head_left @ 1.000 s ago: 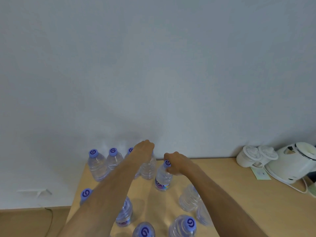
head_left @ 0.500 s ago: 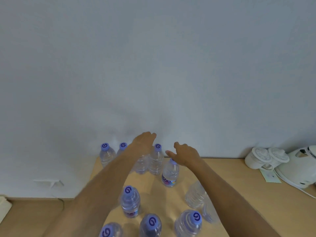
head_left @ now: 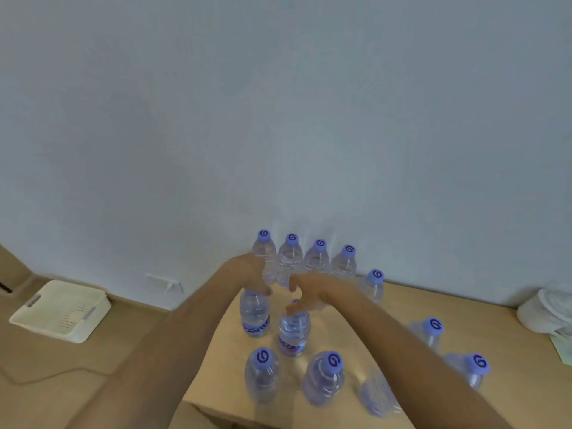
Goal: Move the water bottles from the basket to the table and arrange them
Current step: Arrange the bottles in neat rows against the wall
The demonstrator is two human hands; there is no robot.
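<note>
While both hands work on the tabletop (head_left: 402,308), step is arranging | left hand (head_left: 252,275) curled on cap of one bottle (head_left: 254,314), right hand (head_left: 305,294) curled on top of next bottle (head_left: 294,331) | back row (head_left: 305,258) stands at wall | next: carry both to row, room free beside end bottle (head_left: 373,287) | front edge near, loose bottles crowd path | basket (head_left: 60,309) on floor.

The water bottles (head_left: 291,258) are clear plastic with lilac caps, each cap printed with a dark purple swirl. Two bottles near the middle carry a purple label band low on the body (head_left: 256,328), one shading to pink and teal. The counter (head_left: 402,301) is pale wood. The basket (head_left: 60,309) on the floor is cream white with perforated dots. The wall (head_left: 278,103) is plain grey-blue.
</note>
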